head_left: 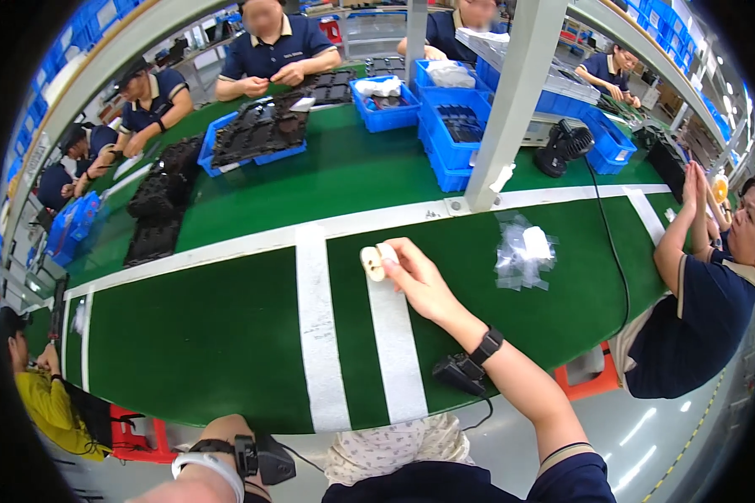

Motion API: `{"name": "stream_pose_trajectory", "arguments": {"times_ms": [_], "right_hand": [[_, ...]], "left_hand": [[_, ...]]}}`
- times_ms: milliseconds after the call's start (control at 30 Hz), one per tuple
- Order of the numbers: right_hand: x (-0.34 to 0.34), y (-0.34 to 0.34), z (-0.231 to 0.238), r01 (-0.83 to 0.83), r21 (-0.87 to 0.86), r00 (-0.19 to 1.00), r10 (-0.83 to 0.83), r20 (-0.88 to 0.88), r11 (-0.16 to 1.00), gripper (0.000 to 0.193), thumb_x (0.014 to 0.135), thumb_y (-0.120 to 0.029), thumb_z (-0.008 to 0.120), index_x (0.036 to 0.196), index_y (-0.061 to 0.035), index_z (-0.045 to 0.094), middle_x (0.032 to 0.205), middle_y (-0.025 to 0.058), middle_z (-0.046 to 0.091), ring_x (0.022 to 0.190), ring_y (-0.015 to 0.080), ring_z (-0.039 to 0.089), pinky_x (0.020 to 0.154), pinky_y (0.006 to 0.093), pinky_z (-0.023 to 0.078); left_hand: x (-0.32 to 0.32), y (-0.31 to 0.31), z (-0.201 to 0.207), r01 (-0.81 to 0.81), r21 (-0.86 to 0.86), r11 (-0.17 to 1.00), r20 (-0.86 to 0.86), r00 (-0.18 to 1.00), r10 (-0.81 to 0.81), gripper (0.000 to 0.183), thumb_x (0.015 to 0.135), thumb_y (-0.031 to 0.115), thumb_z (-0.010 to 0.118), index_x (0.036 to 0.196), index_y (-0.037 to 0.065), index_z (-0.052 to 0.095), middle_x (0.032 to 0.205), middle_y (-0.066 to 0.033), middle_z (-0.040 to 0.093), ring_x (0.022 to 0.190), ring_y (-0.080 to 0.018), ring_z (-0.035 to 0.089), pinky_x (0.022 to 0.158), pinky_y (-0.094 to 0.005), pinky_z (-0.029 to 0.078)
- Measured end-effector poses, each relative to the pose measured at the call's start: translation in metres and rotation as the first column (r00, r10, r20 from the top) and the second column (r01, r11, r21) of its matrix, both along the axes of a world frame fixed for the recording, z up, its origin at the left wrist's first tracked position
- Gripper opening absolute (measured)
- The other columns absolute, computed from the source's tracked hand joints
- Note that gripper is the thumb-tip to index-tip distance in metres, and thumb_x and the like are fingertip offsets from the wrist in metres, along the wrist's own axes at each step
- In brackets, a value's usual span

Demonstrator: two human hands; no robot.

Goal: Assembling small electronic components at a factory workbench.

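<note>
Head view shows me the right hand (419,281) stretched out over the green surface (193,335). Its fingers are pinching a small cream piece (371,263), round at the end, with dark spots on its face. The cream piece is near the middle of the picture, by the far end of a white strip (398,369). I cannot tell if it touches the surface.

I see the left hand (225,426) low down, by the near edge of the surface. Its fingers are hidden, so I cannot tell if they are spread or pressed together.

A second white strip (320,352) lies just to the left of the first one. To the right of the right hand, I see a messy pile of clear plastic (524,254) with a white lump (537,243) on it. Farther back stand a black fan (564,147) and a blue bin (386,113). Across the surface, a person in a dark shirt (278,52) has both hands close together.
</note>
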State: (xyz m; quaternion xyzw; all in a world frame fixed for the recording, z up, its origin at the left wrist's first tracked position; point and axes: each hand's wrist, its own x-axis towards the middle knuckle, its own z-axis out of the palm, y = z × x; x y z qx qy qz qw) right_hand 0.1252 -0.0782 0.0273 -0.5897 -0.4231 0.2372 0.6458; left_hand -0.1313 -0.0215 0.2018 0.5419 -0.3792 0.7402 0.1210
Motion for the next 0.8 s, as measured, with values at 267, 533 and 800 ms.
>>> {"name": "stream_pose_trajectory", "arguments": {"times_ms": [267, 533, 800], "right_hand": [[0.005, -0.002, 0.0, 0.044, 0.124, 0.994, -0.03, -0.11, 0.991, 0.021, 0.081, -0.01, 0.056, 0.097, -0.0014, 0.047, 0.085, 0.0055, 0.059, 0.079, 0.0076, 0.055, 0.07, 0.0208, 0.043], [0.006, -0.004, -0.002, 0.101, 0.113, 0.991, -0.09, -0.097, 0.989, 0.027, 0.077, -0.007, 0.061, 0.097, -0.0021, 0.044, 0.086, 0.0078, 0.059, 0.08, 0.0103, 0.056, 0.068, 0.0227, 0.045], [0.03, -0.027, 0.04, 0.401, 0.391, 0.766, -0.537, 0.353, 0.829, 0.024, 0.071, -0.009, 0.064, 0.09, -0.0032, 0.051, 0.086, 0.009, 0.057, 0.076, 0.0144, 0.056, 0.064, 0.0258, 0.044]], "left_hand": [[0.054, 0.066, -0.007, 0.443, -0.832, 0.333, -0.201, 0.318, -0.926, 0.038, 0.079, 0.043, 0.051, 0.062, 0.01, 0.041, 0.071, -0.0009, 0.033, 0.054, -0.0108, 0.031, 0.05, -0.0231, 0.026], [0.137, 0.093, -0.134, -0.454, -0.776, 0.439, -0.502, 0.023, -0.864, 0.02, 0.085, 0.025, 0.046, 0.083, 0.007, 0.054, 0.064, 0.0059, 0.042, 0.055, -0.0038, 0.037, 0.05, -0.0177, 0.029], [0.154, 0.091, -0.179, -0.394, -0.572, 0.72, -0.693, -0.238, -0.681, 0.015, 0.082, 0.02, 0.054, 0.085, 0.006, 0.057, 0.066, 0.0049, 0.05, 0.054, -0.0027, 0.042, 0.047, -0.017, 0.033]]}}
